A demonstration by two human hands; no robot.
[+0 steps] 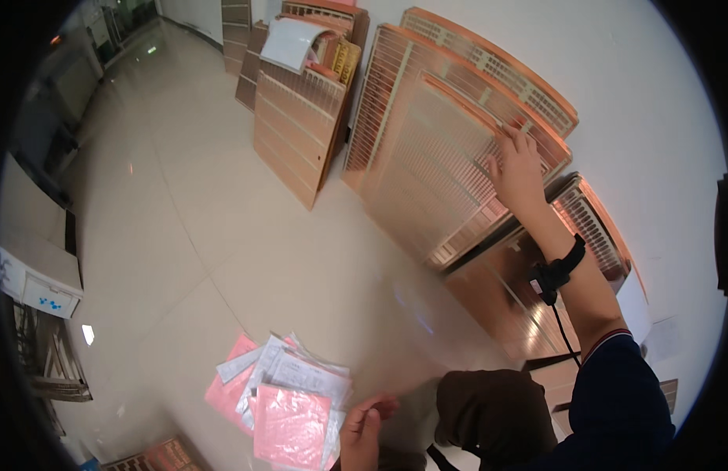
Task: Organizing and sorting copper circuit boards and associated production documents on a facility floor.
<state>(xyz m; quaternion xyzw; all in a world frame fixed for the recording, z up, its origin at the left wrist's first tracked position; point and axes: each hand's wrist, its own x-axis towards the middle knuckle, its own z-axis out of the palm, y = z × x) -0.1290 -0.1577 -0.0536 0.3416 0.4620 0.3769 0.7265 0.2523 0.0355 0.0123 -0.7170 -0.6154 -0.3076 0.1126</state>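
My right hand (518, 169) reaches up to the top edge of the front copper-coloured panel (438, 169), fingers bent over that edge and gripping it. This panel is patterned with thin parallel lines, looks slightly blurred, and leans on larger panels (395, 67) behind it. My left hand (365, 432) is low in the view, fingers curled in with the thumb against them and nothing visible in them. Just left of it on the floor lies a pile of white papers (301, 375) and pink sheets (292, 424) in clear plastic sleeves.
More copper-coloured panels (297, 129) lean farther left, with white paper (289, 43) draped on top. Others (497, 294) stand near my right forearm, against the white wall (639, 141). A white cabinet (42, 275) is at the left. My knee (493, 412) is at the bottom.
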